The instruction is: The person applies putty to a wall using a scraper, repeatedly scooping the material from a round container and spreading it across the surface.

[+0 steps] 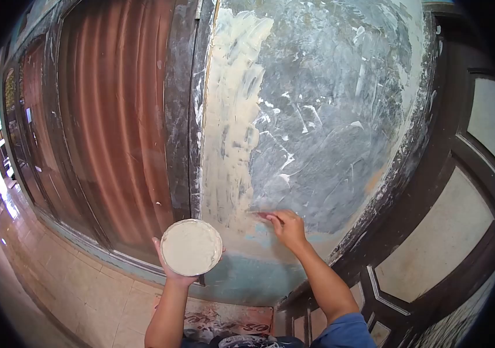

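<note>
My left hand [179,279] is wrapped under and around a round tub of cream-coloured putty [191,247], its open top facing me. Between the fingers of my right hand [290,228] is a putty knife [263,215], of which only a short reddish part and a thin edge show. Its tip is at the wall, by the lower right side of a rough cream putty strip [226,127]. That strip runs down the wall beside the dark frame. Right of it lies a grey, scraped wall surface [323,139] with white smears.
A glazed panel with a reddish-brown curtain [114,110] stands at the left in a dark wooden frame. On the right is a dark panelled door [433,238]. Below are the tiled floor [91,290] and a printed, stained sheet [230,318] near my body.
</note>
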Action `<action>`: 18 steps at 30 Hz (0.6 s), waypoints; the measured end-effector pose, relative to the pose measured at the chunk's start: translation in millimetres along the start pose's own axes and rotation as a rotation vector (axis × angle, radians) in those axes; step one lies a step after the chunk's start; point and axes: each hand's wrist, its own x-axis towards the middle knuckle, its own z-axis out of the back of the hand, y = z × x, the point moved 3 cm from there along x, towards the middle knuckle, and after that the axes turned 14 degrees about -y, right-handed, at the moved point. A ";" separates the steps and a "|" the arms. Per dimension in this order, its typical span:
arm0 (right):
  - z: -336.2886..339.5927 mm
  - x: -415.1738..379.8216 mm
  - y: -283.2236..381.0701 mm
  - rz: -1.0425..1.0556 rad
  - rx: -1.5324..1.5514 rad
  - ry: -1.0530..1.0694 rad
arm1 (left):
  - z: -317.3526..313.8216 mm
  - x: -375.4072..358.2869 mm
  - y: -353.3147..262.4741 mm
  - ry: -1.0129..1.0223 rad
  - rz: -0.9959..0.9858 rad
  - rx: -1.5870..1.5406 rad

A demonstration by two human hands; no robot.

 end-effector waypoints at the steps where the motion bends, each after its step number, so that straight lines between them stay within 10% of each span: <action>1: -0.7 -6.1 0.9 0.009 0.022 0.026 | -2.8 -0.5 0.2 -0.049 -0.006 -0.058; 18: -15.4 -36.0 -4.5 0.079 0.011 0.133 | -14.2 8.2 2.0 0.001 0.005 -0.086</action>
